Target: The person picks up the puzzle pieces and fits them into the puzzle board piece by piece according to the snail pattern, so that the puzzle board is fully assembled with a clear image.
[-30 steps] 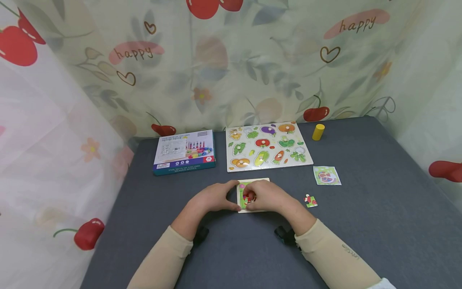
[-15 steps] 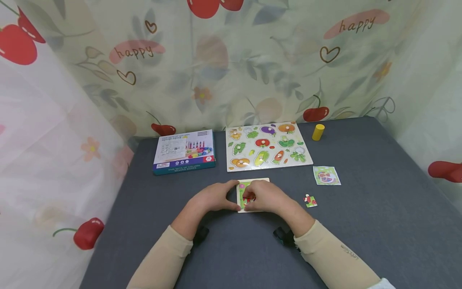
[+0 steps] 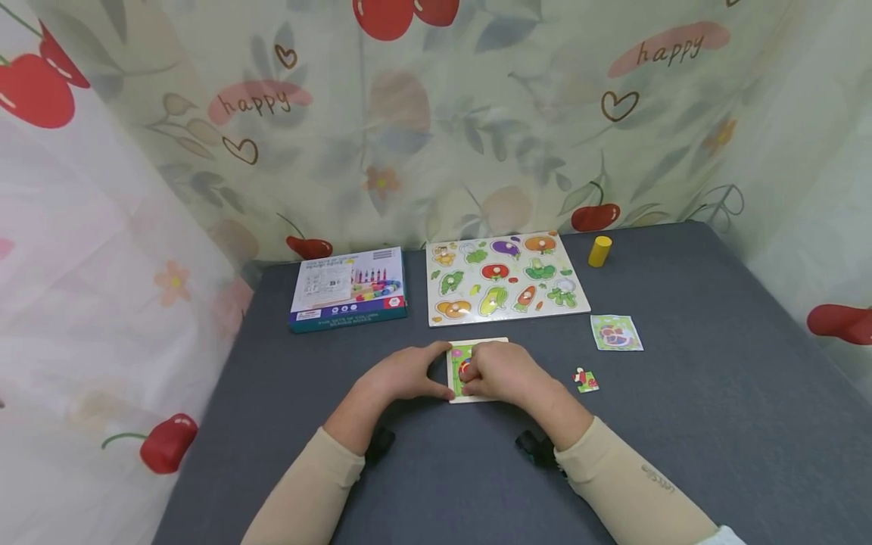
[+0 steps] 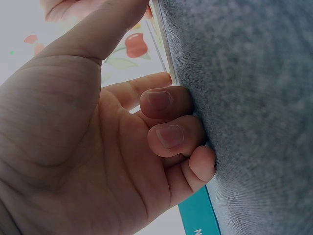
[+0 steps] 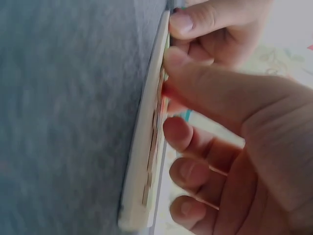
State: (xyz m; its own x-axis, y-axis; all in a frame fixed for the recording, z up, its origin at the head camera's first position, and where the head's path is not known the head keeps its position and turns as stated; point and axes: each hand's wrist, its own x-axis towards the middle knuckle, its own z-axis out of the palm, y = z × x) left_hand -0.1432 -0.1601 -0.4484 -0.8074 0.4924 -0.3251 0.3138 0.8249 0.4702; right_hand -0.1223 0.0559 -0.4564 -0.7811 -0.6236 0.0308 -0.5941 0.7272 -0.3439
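Note:
A small jigsaw puzzle board (image 3: 458, 390) with a pale wooden rim lies flat on the table between my hands. My left hand (image 3: 403, 372) holds its left side, thumb at the near corner and index finger at the far corner; in the left wrist view the other fingers curl in against the table. My right hand (image 3: 507, 371) covers most of the board, its thumb and index finger on a red and green puzzle piece (image 3: 465, 368), pressed low against the board. Seen from the right wrist, several piece edges (image 5: 155, 132) stand slightly above the rim. One loose puzzle piece (image 3: 586, 380) lies to the right.
Behind the board lies a vegetable peg puzzle (image 3: 507, 299), with a boxed bead set (image 3: 347, 291) to its left. A yellow cylinder (image 3: 599, 251) stands at the back right. A square picture card (image 3: 616, 333) lies beyond the loose piece.
My right hand has turned and settled lower over the board, its fingers curling more; the red piece, tilted earlier, now looks flatter. My left hand keeps its place.

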